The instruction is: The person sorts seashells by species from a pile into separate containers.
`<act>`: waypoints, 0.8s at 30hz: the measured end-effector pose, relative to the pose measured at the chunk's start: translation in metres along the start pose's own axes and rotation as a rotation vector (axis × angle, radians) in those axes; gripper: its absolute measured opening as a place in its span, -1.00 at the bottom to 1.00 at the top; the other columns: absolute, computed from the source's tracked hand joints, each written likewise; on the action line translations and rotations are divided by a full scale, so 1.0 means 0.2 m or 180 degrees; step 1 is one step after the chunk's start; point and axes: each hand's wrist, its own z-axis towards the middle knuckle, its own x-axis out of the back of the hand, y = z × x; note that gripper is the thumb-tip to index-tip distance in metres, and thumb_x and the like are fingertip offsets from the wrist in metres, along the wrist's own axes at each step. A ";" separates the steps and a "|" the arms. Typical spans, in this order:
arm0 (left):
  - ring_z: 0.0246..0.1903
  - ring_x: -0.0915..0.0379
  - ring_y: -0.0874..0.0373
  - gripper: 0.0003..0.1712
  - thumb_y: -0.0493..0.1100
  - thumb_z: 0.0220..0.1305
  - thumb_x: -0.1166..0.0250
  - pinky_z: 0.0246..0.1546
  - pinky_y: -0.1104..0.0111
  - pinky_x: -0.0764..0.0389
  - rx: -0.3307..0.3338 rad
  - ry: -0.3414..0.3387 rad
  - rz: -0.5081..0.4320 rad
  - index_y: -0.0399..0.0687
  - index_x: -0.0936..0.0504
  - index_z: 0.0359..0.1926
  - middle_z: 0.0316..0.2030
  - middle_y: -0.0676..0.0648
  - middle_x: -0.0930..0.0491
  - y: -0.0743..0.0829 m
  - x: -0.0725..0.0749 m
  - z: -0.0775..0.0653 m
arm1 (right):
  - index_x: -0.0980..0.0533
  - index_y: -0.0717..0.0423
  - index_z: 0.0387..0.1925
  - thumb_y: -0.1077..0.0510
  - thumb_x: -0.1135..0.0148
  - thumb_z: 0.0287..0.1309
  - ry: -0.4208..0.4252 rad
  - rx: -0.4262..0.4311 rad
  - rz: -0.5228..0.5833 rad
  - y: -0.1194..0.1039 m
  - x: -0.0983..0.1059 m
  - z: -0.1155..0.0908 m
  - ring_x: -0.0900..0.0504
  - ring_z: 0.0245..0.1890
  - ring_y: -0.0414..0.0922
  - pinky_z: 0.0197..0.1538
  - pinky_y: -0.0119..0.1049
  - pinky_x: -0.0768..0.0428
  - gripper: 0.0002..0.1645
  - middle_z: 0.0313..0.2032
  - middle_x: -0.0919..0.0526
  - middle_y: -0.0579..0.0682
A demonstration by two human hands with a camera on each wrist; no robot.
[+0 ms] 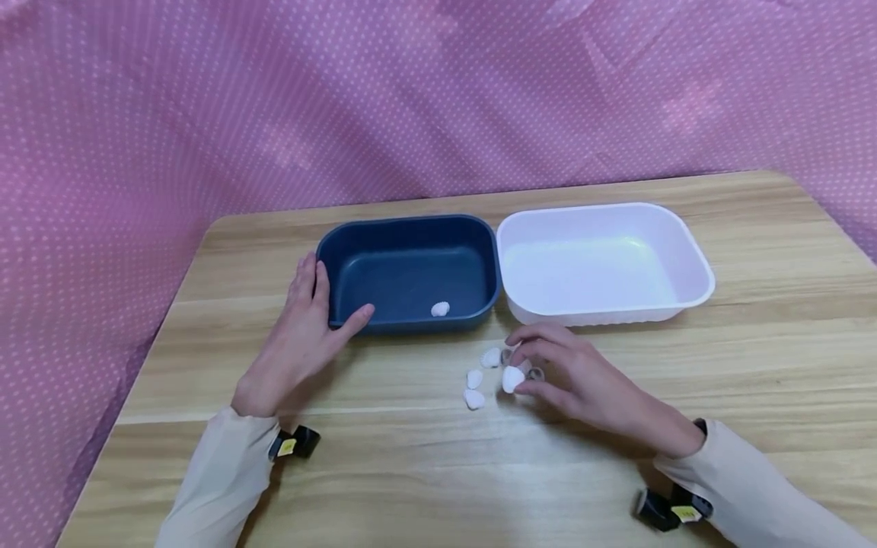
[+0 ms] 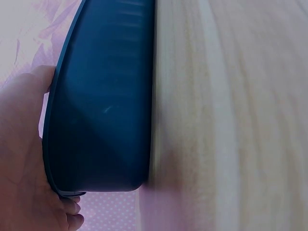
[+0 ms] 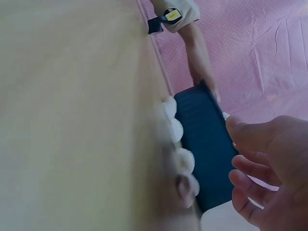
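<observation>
My left hand (image 1: 301,335) rests at the near left corner of a dark blue basin (image 1: 404,327), its fingers along the outer left side and its thumb over the front rim. The left wrist view shows that palm against the basin's rim (image 2: 49,115). Between thumb and fingertips, my right hand (image 1: 582,377) pinches a white seashell (image 1: 512,379) low over the table. Left of it lie loose white shells (image 1: 474,399), several in all, with a greyish ring-like shell (image 1: 536,374) partly behind the fingers. One white shell (image 1: 440,309) lies inside the blue basin.
A white basin (image 1: 606,316) stands right beside the blue one, behind my right hand. Both are on a wood-grain table (image 1: 411,472). Pink dotted cloth (image 1: 438,99) hangs behind the far edge and at the left.
</observation>
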 end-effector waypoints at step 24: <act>0.46 0.65 -0.03 0.24 0.56 0.22 0.16 0.40 -0.08 0.14 -0.0018 -0.0039 0.0022 -0.25 0.42 0.47 0.49 -0.14 0.58 0.01 0.01 -0.01 | -0.59 0.16 -0.19 0.25 -0.42 0.06 0.0167 -0.0257 0.0363 -0.11 -0.04 0.39 -0.59 -0.23 -0.09 -0.27 -0.20 -0.60 -0.75 0.01 -0.59 0.04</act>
